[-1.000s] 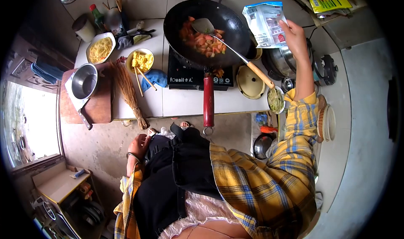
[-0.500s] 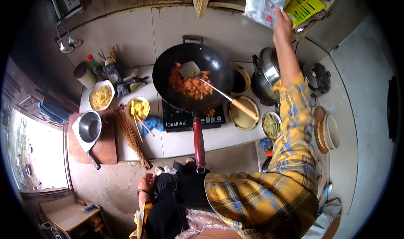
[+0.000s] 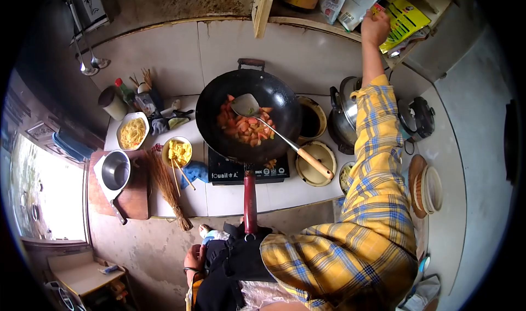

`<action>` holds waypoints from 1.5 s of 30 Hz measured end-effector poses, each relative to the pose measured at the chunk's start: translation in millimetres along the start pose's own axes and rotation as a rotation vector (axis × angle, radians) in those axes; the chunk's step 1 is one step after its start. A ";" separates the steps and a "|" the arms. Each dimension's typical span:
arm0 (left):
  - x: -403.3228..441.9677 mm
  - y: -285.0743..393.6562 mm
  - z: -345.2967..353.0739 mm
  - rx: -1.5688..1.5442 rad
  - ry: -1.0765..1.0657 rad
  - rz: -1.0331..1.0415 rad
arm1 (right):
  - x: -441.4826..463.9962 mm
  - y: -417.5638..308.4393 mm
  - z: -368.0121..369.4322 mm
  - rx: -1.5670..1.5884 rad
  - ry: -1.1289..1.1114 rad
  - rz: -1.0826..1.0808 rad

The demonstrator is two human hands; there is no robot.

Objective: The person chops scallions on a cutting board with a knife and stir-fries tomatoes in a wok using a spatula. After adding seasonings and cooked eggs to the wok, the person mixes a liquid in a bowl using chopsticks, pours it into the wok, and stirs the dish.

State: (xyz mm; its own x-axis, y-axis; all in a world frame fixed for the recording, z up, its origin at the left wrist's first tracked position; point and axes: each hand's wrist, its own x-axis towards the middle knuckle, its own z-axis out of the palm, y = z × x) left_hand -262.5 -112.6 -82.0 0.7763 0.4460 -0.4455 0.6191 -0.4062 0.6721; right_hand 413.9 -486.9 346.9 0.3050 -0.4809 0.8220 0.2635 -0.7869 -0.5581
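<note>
My right hand (image 3: 376,28) reaches up to the shelf, its fingers bent beside a yellow packet (image 3: 404,23) and a white-green packet (image 3: 359,5); what it grips, if anything, is hidden. My left hand (image 3: 194,258) hangs low near my black clothing, fingers loosely curled and partly hidden. On the cooker (image 3: 219,171) stands a black wok (image 3: 274,92) with chopped red pieces (image 3: 246,129) in it. A spatula (image 3: 313,162) rests in the wok, its wooden handle over the rim.
A bowl of yellow food (image 3: 179,150) with chopsticks, a plate of shreds (image 3: 132,133) and a straw brush (image 3: 167,190) stand left of the wok. A metal bowl (image 3: 115,170) and a knife (image 3: 118,212) lie on the board (image 3: 137,193). Lidded pots (image 3: 346,105) stand right.
My right hand has moved up to the shelf. The white-blue packet that it held is no longer seen in it; packets stand on the shelf. The view has tilted upward.
</note>
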 end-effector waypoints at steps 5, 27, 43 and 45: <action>-9.8 14.0 8.3 0.067 0.077 0.015 | 11.1 9.4 12.6 -0.278 -0.360 -0.047; 51.4 22.3 -31.4 0.211 -0.131 0.265 | -131.3 -54.9 -231.7 0.134 -0.952 -0.273; 55.1 0.6 -39.0 0.226 -0.169 0.222 | -139.5 -79.2 -243.2 0.153 -0.979 -0.227; 54.4 3.2 -38.3 0.246 -0.174 0.207 | -138.0 -85.0 -243.1 0.118 -1.028 -0.292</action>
State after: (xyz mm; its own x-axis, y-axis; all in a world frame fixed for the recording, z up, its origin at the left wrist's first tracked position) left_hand -222.8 -59.0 -81.4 0.8834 0.2005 -0.4236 0.4407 -0.6628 0.6054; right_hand 126.9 -447.7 308.4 0.8247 0.3191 0.4670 0.5211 -0.7496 -0.4081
